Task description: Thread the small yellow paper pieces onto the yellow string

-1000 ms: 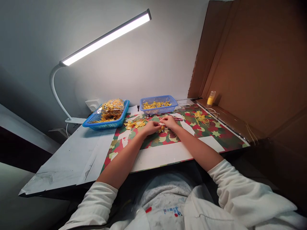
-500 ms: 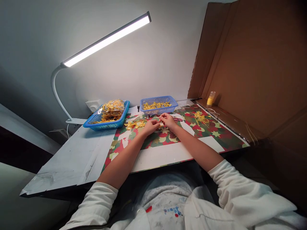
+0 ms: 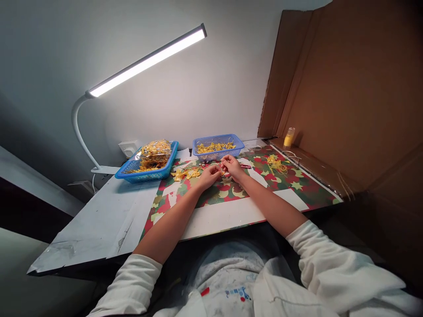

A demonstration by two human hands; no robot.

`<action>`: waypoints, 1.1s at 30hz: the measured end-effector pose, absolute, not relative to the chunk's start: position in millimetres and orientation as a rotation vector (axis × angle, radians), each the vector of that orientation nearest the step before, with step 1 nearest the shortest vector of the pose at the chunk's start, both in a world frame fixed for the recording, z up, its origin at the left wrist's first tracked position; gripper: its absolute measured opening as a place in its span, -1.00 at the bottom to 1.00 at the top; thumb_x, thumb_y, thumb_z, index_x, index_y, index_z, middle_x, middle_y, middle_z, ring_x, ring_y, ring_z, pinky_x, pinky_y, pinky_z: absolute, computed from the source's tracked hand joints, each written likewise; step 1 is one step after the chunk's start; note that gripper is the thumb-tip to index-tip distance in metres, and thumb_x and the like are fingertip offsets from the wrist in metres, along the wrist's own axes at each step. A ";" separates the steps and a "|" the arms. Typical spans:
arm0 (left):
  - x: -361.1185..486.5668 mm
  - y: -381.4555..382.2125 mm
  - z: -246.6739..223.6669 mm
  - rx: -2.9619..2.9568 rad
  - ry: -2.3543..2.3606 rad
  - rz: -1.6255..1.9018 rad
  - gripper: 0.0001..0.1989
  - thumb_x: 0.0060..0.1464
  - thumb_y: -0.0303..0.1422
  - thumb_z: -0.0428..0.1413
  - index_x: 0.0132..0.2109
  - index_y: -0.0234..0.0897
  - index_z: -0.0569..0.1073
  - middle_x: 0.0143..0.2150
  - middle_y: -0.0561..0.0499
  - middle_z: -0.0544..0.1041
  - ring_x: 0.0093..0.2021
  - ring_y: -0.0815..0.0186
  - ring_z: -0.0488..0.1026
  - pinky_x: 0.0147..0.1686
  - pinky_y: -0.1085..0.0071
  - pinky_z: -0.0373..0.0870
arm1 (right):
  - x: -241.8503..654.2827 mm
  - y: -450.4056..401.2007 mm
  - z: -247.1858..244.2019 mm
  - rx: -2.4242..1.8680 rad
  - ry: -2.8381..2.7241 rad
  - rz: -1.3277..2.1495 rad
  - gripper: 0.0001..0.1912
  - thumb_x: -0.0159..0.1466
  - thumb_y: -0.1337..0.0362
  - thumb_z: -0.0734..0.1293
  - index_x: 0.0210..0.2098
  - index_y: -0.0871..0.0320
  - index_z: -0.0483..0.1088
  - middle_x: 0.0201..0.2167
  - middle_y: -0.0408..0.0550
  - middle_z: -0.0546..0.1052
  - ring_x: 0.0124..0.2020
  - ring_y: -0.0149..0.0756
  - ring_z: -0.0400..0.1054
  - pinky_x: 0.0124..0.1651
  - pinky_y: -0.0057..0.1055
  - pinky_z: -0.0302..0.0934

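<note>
My left hand (image 3: pixel 210 176) and my right hand (image 3: pixel 231 167) meet above the patterned mat (image 3: pixel 228 188), fingertips almost touching. The fingers of my left hand are pinched at a small yellow piece (image 3: pixel 223 173). My right hand is pinched as well, on something too small to make out. A pile of yellow ribbon pieces (image 3: pixel 185 174) lies left of my left hand. Behind my hands is a blue-violet basket (image 3: pixel 218 154) holding yellow pieces. A red-handled tool (image 3: pixel 245 166) lies partly hidden beside my right hand.
At the left stands a blue basket (image 3: pixel 145 178) with a plastic bag (image 3: pixel 157 149) of yellow pieces. Yellow strings (image 3: pixel 276 164) lie on the mat's right side. A yellow bottle (image 3: pixel 288 138) stands by the cardboard (image 3: pixel 346 88). A lit lamp (image 3: pixel 148 61) hangs overhead.
My fingertips have come slightly apart, with my right hand a little above my left. A small yellow piece now shows more clearly between them. The camera view has shifted slightly.
</note>
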State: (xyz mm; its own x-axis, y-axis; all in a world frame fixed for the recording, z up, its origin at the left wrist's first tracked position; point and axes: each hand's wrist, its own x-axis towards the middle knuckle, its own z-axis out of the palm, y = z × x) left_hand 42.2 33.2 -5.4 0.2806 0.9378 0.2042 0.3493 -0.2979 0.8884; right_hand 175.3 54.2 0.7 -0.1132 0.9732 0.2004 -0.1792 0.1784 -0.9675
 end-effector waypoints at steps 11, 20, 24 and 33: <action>36.9 31.9 12.9 1.084 1.003 1.094 -0.79 -0.07 -0.24 0.00 -0.28 -0.21 0.17 -0.41 0.08 0.42 -0.58 0.42 0.36 -0.58 0.47 0.35 | 178.8 45.6 14.5 -0.755 -1.320 1.236 -0.75 0.11 0.10 0.31 -0.44 0.10 0.18 -0.57 -0.28 0.18 -0.57 -0.51 0.05 -0.44 -0.53 0.06; 34.9 29.3 8.9 1.001 0.753 0.657 -0.78 -0.09 -0.34 0.21 -0.34 -0.28 0.31 -0.46 0.06 0.44 -0.53 0.42 0.43 -0.56 0.53 0.35 | 183.0 39.0 15.2 -0.571 -1.374 1.351 -0.80 0.07 0.17 0.30 -0.49 0.12 0.20 -0.58 -0.24 0.16 -0.55 -0.47 0.03 -0.46 -0.50 0.02; 33.3 31.7 5.4 1.034 0.732 0.737 -0.74 -0.20 -0.45 0.31 -0.36 -0.31 0.37 -0.45 0.08 0.46 -0.51 0.46 0.43 -0.47 0.54 0.39 | 181.7 40.8 14.9 -0.585 -1.429 1.305 -0.83 0.06 0.16 0.28 -0.49 0.12 0.23 -0.54 -0.22 0.22 -0.50 -0.44 0.08 -0.40 -0.46 0.05; 34.0 43.4 2.1 0.994 0.856 1.289 -0.66 -0.35 -0.30 0.41 -0.37 -0.33 0.52 -0.42 0.05 0.50 -0.42 0.46 0.40 -0.33 0.50 0.38 | 186.1 41.3 8.3 -0.950 -1.652 0.414 -0.87 0.00 0.32 0.23 -0.47 0.09 0.12 -0.50 -0.20 0.25 -0.43 -0.36 0.13 -0.28 -0.40 0.06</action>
State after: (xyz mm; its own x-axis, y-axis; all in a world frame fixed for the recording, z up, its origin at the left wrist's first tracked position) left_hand 34.0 43.4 2.1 0.1047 0.9940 0.0309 -0.3577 0.0087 0.9338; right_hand 186.1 41.3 8.3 -0.0450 0.7626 0.6453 0.3681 0.6132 -0.6989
